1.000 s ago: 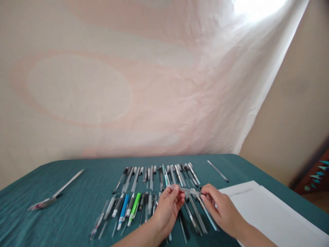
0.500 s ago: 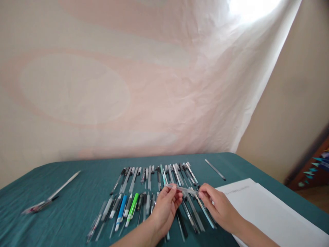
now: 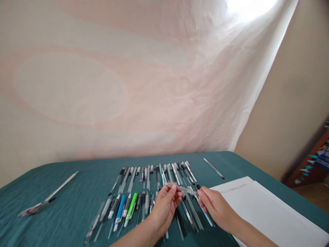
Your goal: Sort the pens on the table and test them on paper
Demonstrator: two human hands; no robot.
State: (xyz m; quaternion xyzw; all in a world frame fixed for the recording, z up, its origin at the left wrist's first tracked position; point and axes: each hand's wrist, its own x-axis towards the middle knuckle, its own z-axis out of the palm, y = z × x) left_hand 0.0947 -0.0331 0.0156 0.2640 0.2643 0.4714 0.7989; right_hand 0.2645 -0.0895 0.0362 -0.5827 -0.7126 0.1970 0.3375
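Between my two hands a clear, slender pen barrel (image 3: 183, 189) is held nearly level above the rows of pens. My left hand (image 3: 168, 202) pinches its left part between thumb and fingers. At the barrel's right end, the fingers of my right hand (image 3: 213, 206) are closed around it, hiding the tip. Beneath and around both hands lie several pens in two rows, among them a blue pen (image 3: 119, 212) and a bright green pen (image 3: 131, 208) left of my left hand. A black pen (image 3: 180, 223) lies just below the hands, partly covered.
White paper sheets (image 3: 267, 212) with faint scribbles lie on the right. One lone pen (image 3: 214, 168) rests behind them. At the far left lie a long white stick-like item (image 3: 61, 185) and a dark-tipped bundle (image 3: 36, 208). Green cloth (image 3: 84, 185) covers the table.
My right hand's fingers have curled more tightly around the barrel's right end. The left hand keeps its pinch. The whole view has shifted slightly.
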